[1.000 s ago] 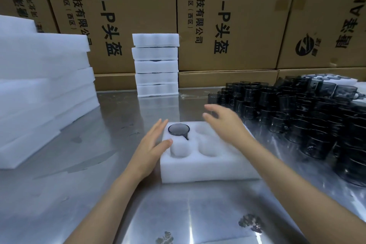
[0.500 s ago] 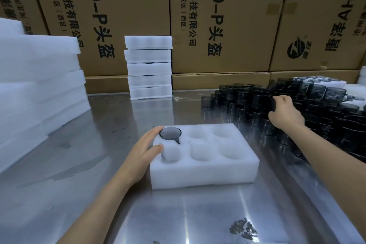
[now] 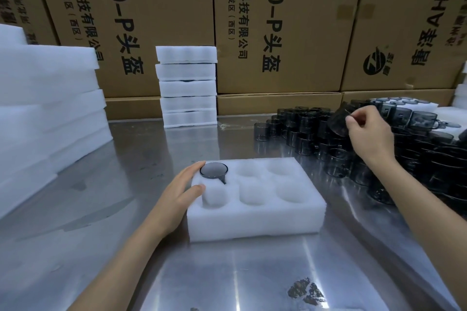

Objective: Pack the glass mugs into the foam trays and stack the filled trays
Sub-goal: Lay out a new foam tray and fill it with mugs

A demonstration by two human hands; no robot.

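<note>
So right now my left hand (image 3: 180,192) rests flat against the foam tray (image 3: 255,212), one mug (image 3: 213,169) seated in its far-left pocket, while my right hand (image 3: 367,131) pinches a second mug (image 3: 338,121) off the pile (image 3: 379,149), which I reckon needs lowering handle-first into a free pocket.

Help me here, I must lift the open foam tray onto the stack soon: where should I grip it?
Judging by its shape, take the foam tray by its two short end walls, hands coming in from left and right. It is a wide flat block with pockets on top, so the side walls are the solid part. The left hand already rests on the left end.
</note>
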